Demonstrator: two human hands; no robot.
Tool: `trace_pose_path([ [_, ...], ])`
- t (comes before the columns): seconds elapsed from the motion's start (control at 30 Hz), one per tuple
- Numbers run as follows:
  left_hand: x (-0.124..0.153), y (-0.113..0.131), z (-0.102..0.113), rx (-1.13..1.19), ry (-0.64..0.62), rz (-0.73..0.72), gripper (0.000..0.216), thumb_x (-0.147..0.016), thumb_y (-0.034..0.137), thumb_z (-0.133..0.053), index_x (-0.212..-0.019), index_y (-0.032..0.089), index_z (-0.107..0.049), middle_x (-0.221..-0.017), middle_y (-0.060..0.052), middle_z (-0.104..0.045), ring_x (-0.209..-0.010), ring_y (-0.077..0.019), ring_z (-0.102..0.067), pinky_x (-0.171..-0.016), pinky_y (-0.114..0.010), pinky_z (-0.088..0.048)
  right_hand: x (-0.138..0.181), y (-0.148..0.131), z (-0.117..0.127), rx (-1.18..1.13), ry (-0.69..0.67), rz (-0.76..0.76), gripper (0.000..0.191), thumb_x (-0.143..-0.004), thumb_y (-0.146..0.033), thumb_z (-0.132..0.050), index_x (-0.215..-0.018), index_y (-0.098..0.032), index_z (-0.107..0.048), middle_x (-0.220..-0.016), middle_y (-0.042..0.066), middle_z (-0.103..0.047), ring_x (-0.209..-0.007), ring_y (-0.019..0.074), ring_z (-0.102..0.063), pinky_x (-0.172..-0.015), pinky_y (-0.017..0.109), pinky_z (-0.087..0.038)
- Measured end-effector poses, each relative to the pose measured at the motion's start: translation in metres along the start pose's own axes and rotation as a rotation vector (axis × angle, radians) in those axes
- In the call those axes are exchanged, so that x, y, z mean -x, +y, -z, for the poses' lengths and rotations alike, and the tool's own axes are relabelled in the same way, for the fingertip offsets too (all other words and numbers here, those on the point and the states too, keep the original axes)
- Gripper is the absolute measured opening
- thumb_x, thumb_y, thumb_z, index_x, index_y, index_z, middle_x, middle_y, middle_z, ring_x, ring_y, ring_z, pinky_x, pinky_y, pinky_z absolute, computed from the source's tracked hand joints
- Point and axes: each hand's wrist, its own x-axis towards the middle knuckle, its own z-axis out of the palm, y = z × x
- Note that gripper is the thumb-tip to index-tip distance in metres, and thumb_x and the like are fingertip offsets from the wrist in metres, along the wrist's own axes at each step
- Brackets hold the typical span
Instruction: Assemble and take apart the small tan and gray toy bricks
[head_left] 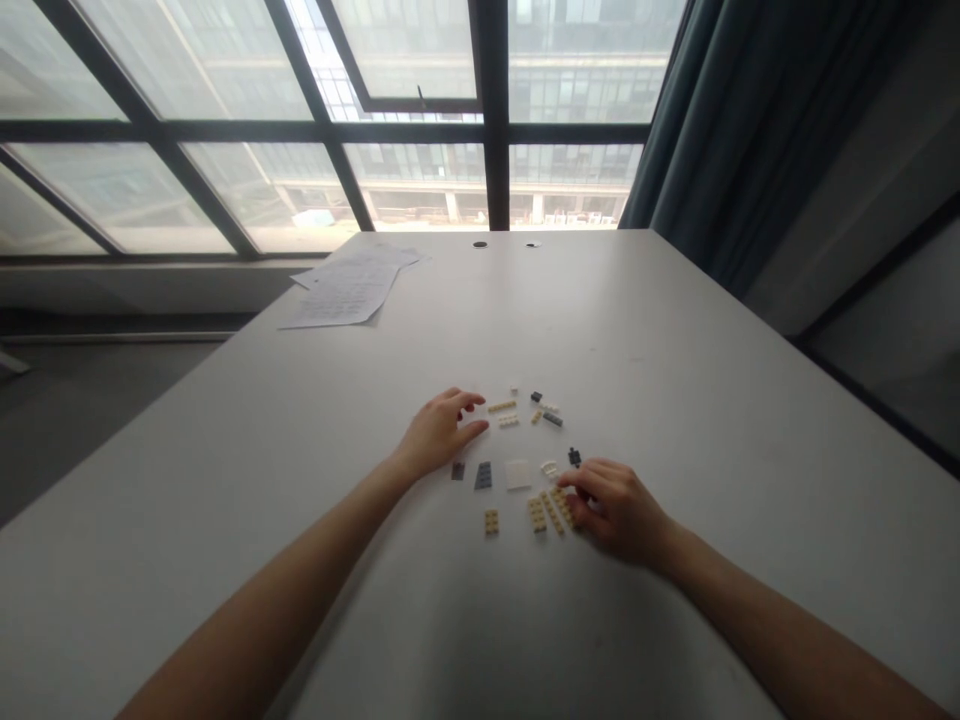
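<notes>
Several small toy bricks lie scattered on a grey table (675, 330). My left hand (441, 430) rests on the table with curled fingers, its fingertips close to a tan plate (502, 407) and a paler one (508, 421). My right hand (616, 508) lies to the right, its fingers bent over the end of a group of tan plates (550, 511). Between the hands are a white square tile (517, 474), a dark grey plate (484, 476), a smaller grey piece (457, 470) and a single tan brick (491, 521). Small dark pieces (553, 419) lie farther back.
Printed paper sheets (349, 288) lie at the table's far left corner. Two small round caps (480, 244) sit near the far edge. Behind the table are large windows (420, 110) and a dark curtain (750, 130) at right.
</notes>
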Motion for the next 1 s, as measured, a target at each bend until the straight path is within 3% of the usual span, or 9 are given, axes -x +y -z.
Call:
trace_pose_path([
  [0.17,-0.032,0.000,-0.015,-0.050,0.025,0.039,0.024,-0.080,0.032,-0.058,-0.098,0.021,-0.070,-0.091,-0.005,-0.061,-0.075,-0.0187,-0.060,-0.074,-0.032,-0.046,-0.001,0.001,-0.001,0.008,0.030,-0.028,0.015,-0.084,-0.014,-0.051,-0.093,-0.018,-0.063,-0.072,0.003,-0.063,-0.064,0.0152,-0.055,-0.064,0.028,-0.042],
  [0.4,-0.034,-0.001,-0.017,-0.009,0.081,0.020,0.015,-0.080,0.026,-0.057,-0.076,0.018,-0.069,-0.086,-0.005,-0.063,-0.070,-0.0168,-0.059,-0.071,-0.031,-0.046,-0.002,0.001,-0.002,0.002,0.036,-0.042,0.013,-0.084,-0.015,-0.052,-0.089,-0.018,-0.064,-0.071,0.003,-0.063,-0.063,0.0152,-0.054,-0.063,0.028,-0.043],
  [0.6,0.007,0.024,-0.009,0.124,0.149,-0.013,0.017,-0.088,0.031,-0.053,-0.088,0.019,-0.065,-0.075,-0.001,-0.067,-0.068,-0.0143,-0.061,-0.065,-0.026,-0.048,-0.004,-0.001,0.002,-0.127,0.128,-0.136,0.013,-0.084,-0.018,-0.055,-0.093,-0.019,-0.063,-0.070,0.001,-0.060,-0.061,0.0139,-0.054,-0.061,0.027,-0.045],
  [0.7,0.037,0.046,-0.007,0.232,0.215,-0.129,0.011,-0.088,0.026,-0.055,-0.087,0.019,-0.063,-0.077,-0.001,-0.067,-0.069,-0.0133,-0.060,-0.068,-0.026,-0.048,-0.012,-0.014,0.007,-0.408,0.195,-0.293,0.025,-0.083,-0.029,-0.063,-0.106,-0.021,-0.060,-0.076,0.001,-0.061,-0.064,0.0136,-0.056,-0.062,0.027,-0.049],
  [0.8,0.057,0.062,-0.008,0.269,0.219,-0.201,0.008,-0.088,0.023,-0.055,-0.084,0.020,-0.062,-0.076,-0.001,-0.066,-0.069,-0.0130,-0.060,-0.067,-0.025,-0.049,-0.024,-0.032,0.011,-0.731,0.158,-0.393,0.036,-0.082,-0.039,-0.065,-0.112,-0.020,-0.058,-0.085,0.004,-0.064,-0.070,0.0142,-0.060,-0.063,0.027,-0.052],
  [0.9,0.063,0.068,-0.008,0.289,0.231,-0.229,0.008,-0.088,0.022,-0.056,-0.082,0.020,-0.061,-0.075,-0.001,-0.066,-0.069,-0.0135,-0.060,-0.068,-0.026,-0.049,-0.036,-0.046,0.011,-0.836,0.087,-0.440,0.028,-0.084,-0.041,-0.063,-0.100,-0.018,-0.064,-0.077,0.003,-0.065,-0.064,0.0133,-0.061,-0.059,0.025,-0.052],
  [1.0,0.063,0.068,-0.005,0.306,0.279,-0.244,0.009,-0.087,0.023,-0.057,-0.080,0.020,-0.061,-0.074,-0.002,-0.065,-0.071,-0.0144,-0.061,-0.068,-0.027,-0.050,-0.046,-0.049,0.009,-0.806,0.112,-0.461,0.021,-0.082,-0.038,-0.065,-0.086,-0.017,-0.067,-0.067,0.001,-0.065,-0.059,0.0128,-0.062,-0.057,0.025,-0.052],
])
